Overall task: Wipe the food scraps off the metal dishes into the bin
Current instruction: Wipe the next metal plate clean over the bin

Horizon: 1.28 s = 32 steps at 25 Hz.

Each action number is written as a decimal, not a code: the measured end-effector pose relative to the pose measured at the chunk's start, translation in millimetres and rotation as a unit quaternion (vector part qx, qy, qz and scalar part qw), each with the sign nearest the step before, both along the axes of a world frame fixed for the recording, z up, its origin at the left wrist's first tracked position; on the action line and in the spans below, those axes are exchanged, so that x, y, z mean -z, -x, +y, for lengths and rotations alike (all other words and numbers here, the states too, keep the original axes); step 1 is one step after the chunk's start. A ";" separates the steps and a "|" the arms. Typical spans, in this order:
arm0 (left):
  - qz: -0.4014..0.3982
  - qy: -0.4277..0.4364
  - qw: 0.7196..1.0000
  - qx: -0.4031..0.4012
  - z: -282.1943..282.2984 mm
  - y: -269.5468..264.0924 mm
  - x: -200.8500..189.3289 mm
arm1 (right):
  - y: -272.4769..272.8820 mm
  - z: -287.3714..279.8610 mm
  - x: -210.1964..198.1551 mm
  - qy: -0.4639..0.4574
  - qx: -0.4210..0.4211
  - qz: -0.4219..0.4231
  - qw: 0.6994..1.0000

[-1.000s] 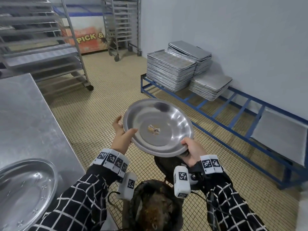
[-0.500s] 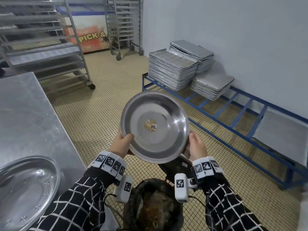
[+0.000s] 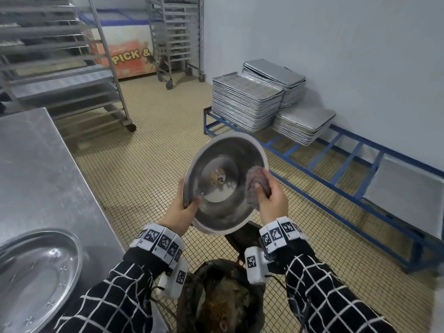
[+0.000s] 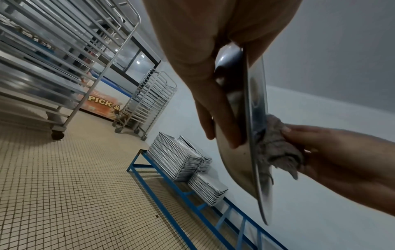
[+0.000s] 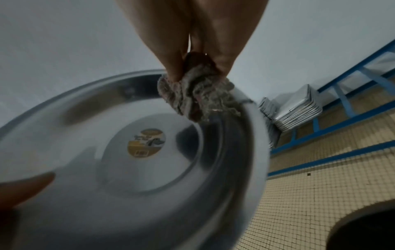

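Grey, frayed cloth [image 3: 257, 186] is bunched in the right hand [image 3: 272, 200], whose fingers and thumb curl round it and press it against the inner wall of a round metal dish [image 3: 216, 203] at its right rim. In the right wrist view the cloth [image 5: 196, 99] sits on the upper right of the dish [image 5: 107, 186], just above a round gold and dark sticker [image 5: 146, 143] on the flat centre. The left hand [image 3: 179, 212] grips the dish's near left rim, thumb [image 3: 193, 204] inside the bowl and fingers behind; the left wrist view shows those fingers [image 4: 215, 118] spread on the underside of the dish [image 4: 239, 160], with the cloth [image 4: 275, 148] and right hand [image 4: 342, 155] on its other face. The dish is held in the air, tipped steeply so its inside faces the person, directly above a dark bin [image 3: 223, 299] on the floor holding brownish waste. Any scraps on the dish are too blurred to make out.

Near left, a steel table [image 3: 36, 169] carries another metal dish [image 3: 31, 277] at its near edge. Far right, stacks of baking trays [image 3: 247, 102] rest on a low blue rack [image 3: 336, 164] along the white wall. Wheeled tray racks [image 3: 175, 37] stand far left and centre on the small-tiled floor, before an orange sign [image 3: 125, 61] reading "PICK &".
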<state>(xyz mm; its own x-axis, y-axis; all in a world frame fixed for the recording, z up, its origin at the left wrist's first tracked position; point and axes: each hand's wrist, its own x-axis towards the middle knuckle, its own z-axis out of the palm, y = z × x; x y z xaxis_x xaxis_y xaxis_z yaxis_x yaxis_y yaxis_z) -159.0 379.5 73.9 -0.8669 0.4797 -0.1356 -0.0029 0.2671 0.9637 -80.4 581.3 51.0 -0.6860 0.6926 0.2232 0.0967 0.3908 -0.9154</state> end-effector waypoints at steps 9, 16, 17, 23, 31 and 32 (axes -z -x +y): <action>0.008 0.017 0.999 0.043 17.2 -3.7 0.2 | 35.5 -12.2 -7.8 -0.125 -0.089 0.017 0.988; -0.001 -0.026 1.000 0.003 15.2 10.8 -4.8 | 5.7 -24.8 28.6 -0.205 -0.303 -0.019 0.931; 0.006 -0.017 1.000 0.002 14.2 12.0 -6.1 | 4.1 -18.2 33.8 -0.213 -0.304 -0.035 0.928; 0.036 -0.005 0.999 0.001 15.7 10.3 -10.1 | -6.6 11.9 14.5 -0.127 -0.207 -0.035 0.969; -0.001 -0.034 0.999 0.008 23.6 2.3 -9.4 | 31.3 28.7 4.2 -0.131 -0.027 -0.030 0.991; -0.006 -0.047 0.999 0.002 23.3 2.8 -9.4 | 28.2 22.9 12.1 -0.141 -0.046 -0.046 0.988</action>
